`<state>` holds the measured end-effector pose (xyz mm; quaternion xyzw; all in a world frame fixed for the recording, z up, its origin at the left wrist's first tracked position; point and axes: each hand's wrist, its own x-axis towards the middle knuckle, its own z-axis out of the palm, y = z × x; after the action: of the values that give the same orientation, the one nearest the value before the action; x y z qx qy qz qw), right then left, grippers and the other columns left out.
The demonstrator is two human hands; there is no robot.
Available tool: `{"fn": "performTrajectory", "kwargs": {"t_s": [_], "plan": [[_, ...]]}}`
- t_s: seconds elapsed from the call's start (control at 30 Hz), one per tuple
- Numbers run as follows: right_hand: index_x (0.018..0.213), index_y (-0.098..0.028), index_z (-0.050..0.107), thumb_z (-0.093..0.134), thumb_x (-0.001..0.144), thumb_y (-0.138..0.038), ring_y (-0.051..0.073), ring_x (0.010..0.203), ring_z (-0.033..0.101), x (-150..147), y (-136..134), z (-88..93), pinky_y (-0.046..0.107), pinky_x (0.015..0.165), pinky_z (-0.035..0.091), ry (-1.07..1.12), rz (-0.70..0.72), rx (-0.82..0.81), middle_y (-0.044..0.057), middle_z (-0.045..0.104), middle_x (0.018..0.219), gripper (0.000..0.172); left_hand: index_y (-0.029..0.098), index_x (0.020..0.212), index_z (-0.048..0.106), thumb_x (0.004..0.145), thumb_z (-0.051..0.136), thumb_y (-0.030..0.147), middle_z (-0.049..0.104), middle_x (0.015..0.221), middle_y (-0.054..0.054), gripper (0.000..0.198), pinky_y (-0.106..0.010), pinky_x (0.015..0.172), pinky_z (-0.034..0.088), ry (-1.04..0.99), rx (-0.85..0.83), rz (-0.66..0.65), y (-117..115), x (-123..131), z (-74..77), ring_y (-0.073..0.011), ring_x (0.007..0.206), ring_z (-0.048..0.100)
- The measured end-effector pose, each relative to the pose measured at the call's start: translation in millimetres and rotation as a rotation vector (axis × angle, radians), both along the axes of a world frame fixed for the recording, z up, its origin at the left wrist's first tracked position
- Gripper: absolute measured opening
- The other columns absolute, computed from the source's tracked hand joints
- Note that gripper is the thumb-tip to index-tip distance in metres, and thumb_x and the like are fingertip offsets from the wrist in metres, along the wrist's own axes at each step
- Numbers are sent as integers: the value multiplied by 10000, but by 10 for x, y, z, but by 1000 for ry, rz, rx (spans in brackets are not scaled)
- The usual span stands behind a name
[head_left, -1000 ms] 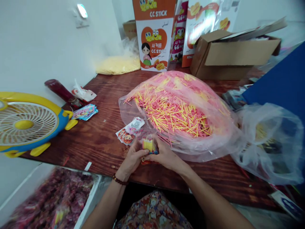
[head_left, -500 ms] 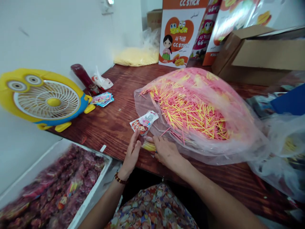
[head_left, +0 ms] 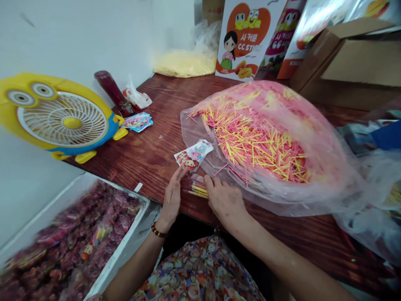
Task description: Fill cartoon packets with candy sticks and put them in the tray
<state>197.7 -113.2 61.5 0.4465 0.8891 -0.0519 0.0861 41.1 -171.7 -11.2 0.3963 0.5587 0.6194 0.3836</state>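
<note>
A small bundle of yellow and pink sticks (head_left: 196, 189) lies on the brown wooden table (head_left: 150, 154) between my hands. My left hand (head_left: 172, 196) rests flat at its left end, fingers stretched toward a printed sachet (head_left: 192, 154). My right hand (head_left: 223, 200) lies palm down over the bundle's right end, fingers pressing it to the table. Just beyond, a big clear plastic bag of pink and yellow sticks (head_left: 260, 138) spreads open.
A yellow cartoon desk fan (head_left: 59, 119) stands at the left edge. A white tray of reddish packets (head_left: 62, 242) sits below the table. Printed "CC STICK" boxes (head_left: 247, 37), a cardboard box (head_left: 354, 67), a dark red bottle (head_left: 109, 88) and more bags line the back and right.
The bundle, held upright in both hands a second ago, now lies flat on the table under my spread hands. The camera has swung left and down.
</note>
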Motion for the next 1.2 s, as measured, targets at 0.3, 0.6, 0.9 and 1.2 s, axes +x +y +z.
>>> {"fn": "performTrajectory", "kwargs": {"t_s": [0.3, 0.6, 0.9, 1.2], "plan": [[1435, -157, 366, 604, 852, -188, 287, 1005, 663, 77, 43, -89, 367, 699, 561, -6, 55, -93, 173, 623, 1233, 631, 242, 1489, 411, 943, 431, 605, 461, 1531, -93, 656, -411, 1226, 235, -33, -29, -61, -26, 82, -94, -233, 1439, 386], [1177, -199, 512, 519, 918, -187, 257, 946, 677, 91, 30, -67, 357, 678, 564, 3, 63, -76, 107, 645, 1103, 259, 224, 1442, 470, 966, 413, 570, 523, 1476, -103, 591, -428, 1215, 259, -135, 10, -65, 40, 202, -51, -240, 1398, 441], [1194, -184, 532, 610, 878, -231, 284, 961, 669, 115, 38, -184, 349, 687, 539, 35, 90, -37, 116, 662, 1080, 329, 214, 1297, 610, 953, 467, 546, 625, 1352, -101, 499, -400, 1154, 340, -68, -57, -65, 25, 223, 51, -243, 1286, 544], [1283, -217, 499, 683, 813, -365, 275, 984, 705, 190, 115, -69, 352, 792, 523, 565, -27, -391, 79, 721, 1124, 526, 144, 978, 666, 854, 599, 607, 673, 748, -41, 483, -243, 613, 458, -268, -327, -129, -391, -76, 294, -129, 649, 611]]}}
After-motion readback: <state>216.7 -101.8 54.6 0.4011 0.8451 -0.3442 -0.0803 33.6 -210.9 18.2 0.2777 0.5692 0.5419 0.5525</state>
